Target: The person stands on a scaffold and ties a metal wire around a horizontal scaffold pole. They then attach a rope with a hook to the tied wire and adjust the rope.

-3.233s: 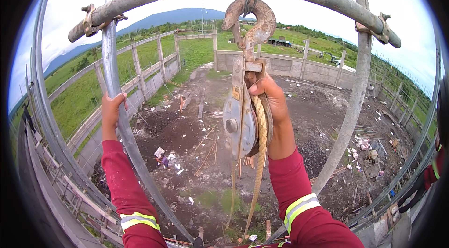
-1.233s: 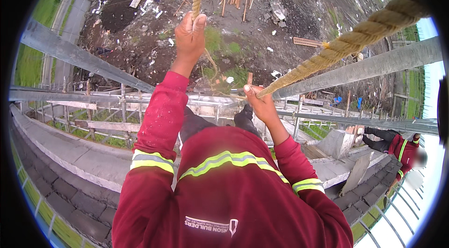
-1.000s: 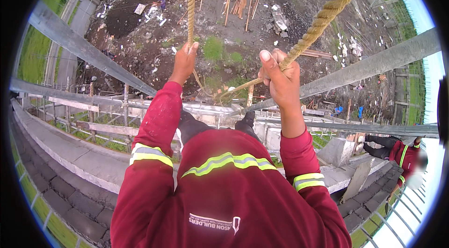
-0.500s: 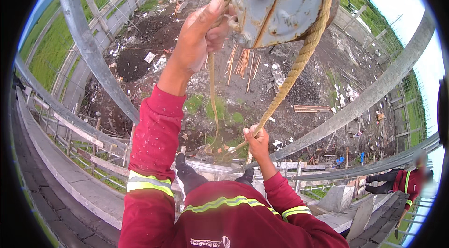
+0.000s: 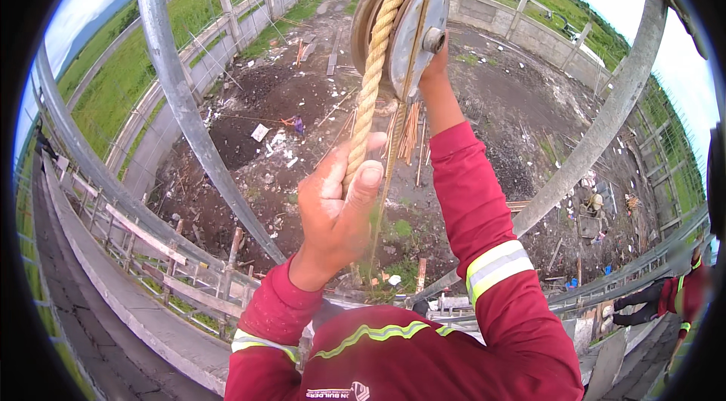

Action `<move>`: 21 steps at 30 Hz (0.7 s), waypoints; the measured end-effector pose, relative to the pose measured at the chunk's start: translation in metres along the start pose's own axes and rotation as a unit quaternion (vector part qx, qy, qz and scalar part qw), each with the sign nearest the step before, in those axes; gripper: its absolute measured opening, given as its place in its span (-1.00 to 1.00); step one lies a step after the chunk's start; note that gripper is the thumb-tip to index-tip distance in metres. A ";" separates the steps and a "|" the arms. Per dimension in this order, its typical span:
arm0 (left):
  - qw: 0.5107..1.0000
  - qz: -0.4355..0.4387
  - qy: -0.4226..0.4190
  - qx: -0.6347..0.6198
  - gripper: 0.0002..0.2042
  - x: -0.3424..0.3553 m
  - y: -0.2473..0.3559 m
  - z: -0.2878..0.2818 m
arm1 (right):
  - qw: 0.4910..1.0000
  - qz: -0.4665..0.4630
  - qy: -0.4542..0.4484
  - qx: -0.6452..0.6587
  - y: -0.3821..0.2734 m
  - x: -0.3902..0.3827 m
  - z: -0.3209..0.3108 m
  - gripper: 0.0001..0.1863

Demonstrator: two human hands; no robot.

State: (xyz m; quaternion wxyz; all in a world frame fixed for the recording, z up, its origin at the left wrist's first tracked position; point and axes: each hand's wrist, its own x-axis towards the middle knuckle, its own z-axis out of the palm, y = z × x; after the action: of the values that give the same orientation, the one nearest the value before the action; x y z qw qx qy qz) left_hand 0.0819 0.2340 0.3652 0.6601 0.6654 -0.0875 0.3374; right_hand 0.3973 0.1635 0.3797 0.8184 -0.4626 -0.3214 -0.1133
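Note:
A grey metal pulley block point(image 5: 411, 46) with rust stains hangs at top centre, turned nearly edge-on. Thick tan rope point(image 5: 371, 83) runs over its wheel and down the near side. My left hand point(image 5: 336, 201) is closed around this rope below the block, thumb on the right. Behind the block's right side is my right hand point(image 5: 436, 61); its fingers are mostly hidden, and what they grip does not show. A thinner-looking length of rope point(image 5: 389, 174) drops past my left thumb, blurred lower down.
Grey metal pipes point(image 5: 181, 99) slant down on both sides of me. Far below lies a dirt yard with orange-brown bars point(image 5: 409, 136) and scattered debris. A concrete ledge point(image 5: 113, 287) curves at lower left. Another person point(image 5: 669, 299) in a red top is at the right edge.
The pulley has swung from broadside to nearly edge-on. My left hand came down from its edge onto the rope, while my right hand rose from the lower rope to behind the block.

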 end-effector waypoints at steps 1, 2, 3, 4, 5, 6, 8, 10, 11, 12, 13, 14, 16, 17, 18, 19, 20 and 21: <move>0.999 0.010 -0.020 0.031 -0.62 -0.012 0.000 0.007 | 0.990 0.091 0.043 0.095 0.011 0.019 0.008 -0.38; 0.997 0.035 0.008 0.065 -0.63 -0.011 -0.013 0.022 | 0.979 0.137 0.055 0.144 0.014 0.025 0.012 -0.41; 0.996 0.051 0.033 0.070 -0.65 -0.005 -0.029 0.024 | 0.971 0.179 0.051 0.152 0.012 0.023 0.018 -0.44; 0.993 0.067 0.053 0.085 -0.66 0.003 -0.047 0.025 | 0.987 0.105 0.017 0.120 0.006 0.013 0.024 -0.47; 0.990 0.083 0.064 0.093 -0.67 0.002 -0.065 0.024 | 0.998 0.056 -0.001 0.035 -0.009 -0.008 0.024 -0.50; 0.990 0.060 0.065 0.107 -0.67 -0.006 -0.079 0.019 | 1.000 -0.010 -0.013 0.027 -0.030 -0.034 0.021 -0.53; 0.990 0.033 0.067 0.120 -0.68 -0.022 -0.105 0.007 | 0.986 -0.123 0.073 -0.084 -0.063 -0.100 0.020 -0.60; 0.987 0.032 0.046 0.147 -0.73 -0.050 -0.122 0.001 | 0.980 -0.139 0.068 -0.129 -0.082 -0.167 0.021 -0.66; 0.984 0.018 0.038 0.174 -0.75 -0.061 -0.132 0.000 | 0.988 -0.111 -0.008 -0.105 -0.086 -0.189 0.027 -0.68; 0.987 0.019 0.023 0.155 -0.73 -0.074 -0.140 0.003 | 0.993 -0.023 -0.029 -0.116 -0.085 -0.202 0.037 -0.69; 0.988 0.018 0.032 0.151 -0.73 -0.085 -0.150 0.004 | 0.987 0.003 -0.109 -0.117 -0.085 -0.201 0.041 -0.69; 0.988 0.020 0.040 0.146 -0.72 -0.093 -0.163 0.006 | 0.990 0.018 -0.120 -0.072 -0.085 -0.199 0.046 -0.69; 0.988 0.013 0.065 0.136 -0.68 -0.107 -0.190 0.008 | 0.973 0.027 -0.231 0.006 -0.098 -0.181 0.046 -0.67; 0.989 -0.002 0.051 0.136 -0.67 -0.114 -0.202 0.003 | 0.960 0.082 -0.267 0.032 -0.112 -0.177 0.039 -0.66; 0.991 -0.016 0.038 0.130 -0.66 -0.119 -0.214 -0.005 | 0.942 0.135 -0.303 0.059 -0.126 -0.171 0.032 -0.64; 0.993 -0.022 0.025 0.116 -0.65 -0.123 -0.225 -0.014 | 0.919 0.187 -0.337 0.087 -0.136 -0.168 0.023 -0.62; 0.993 -0.035 0.012 0.109 -0.62 -0.126 -0.236 -0.022 | 0.890 0.239 -0.372 0.116 -0.143 -0.167 0.019 -0.60; 0.995 -0.041 0.002 0.095 -0.58 -0.126 -0.245 -0.030 | 0.903 0.214 -0.367 0.066 -0.140 -0.171 0.017 -0.59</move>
State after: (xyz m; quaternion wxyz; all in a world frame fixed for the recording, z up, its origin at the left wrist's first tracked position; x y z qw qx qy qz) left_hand 0.1139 0.2486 0.0904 0.6076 0.7273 -0.0266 0.3181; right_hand 0.1912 0.0820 0.3733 0.6758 -0.4740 -0.4991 0.2638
